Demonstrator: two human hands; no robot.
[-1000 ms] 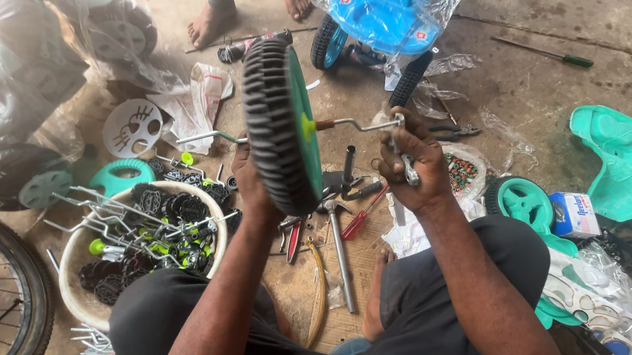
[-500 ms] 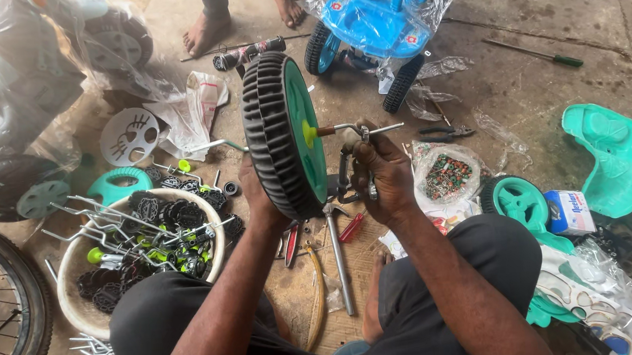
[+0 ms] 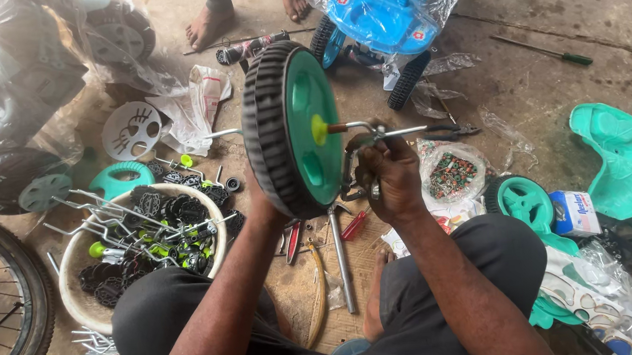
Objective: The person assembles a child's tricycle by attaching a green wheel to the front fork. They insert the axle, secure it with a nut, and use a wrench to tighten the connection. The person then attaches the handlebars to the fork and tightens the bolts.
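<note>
Head view: my left hand [image 3: 263, 206] grips the back of the green-hubbed wheel [image 3: 291, 128], upright above my knees. My right hand [image 3: 389, 177] clenches pliers [image 3: 352, 175] on the bent metal axle [image 3: 371, 129].

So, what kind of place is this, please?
Probably a small workshop where children's tricycles are assembled, on a bare floor. A blue tricycle sits in plastic wrap, a basin holds pedals and metal rods, and the right hand works at a wheel.

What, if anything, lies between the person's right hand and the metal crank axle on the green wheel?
Nothing visible does. The right hand is already closed around the bent metal axle beside the green wheel, gripping it directly. The left hand is hidden behind the wheel.
</note>
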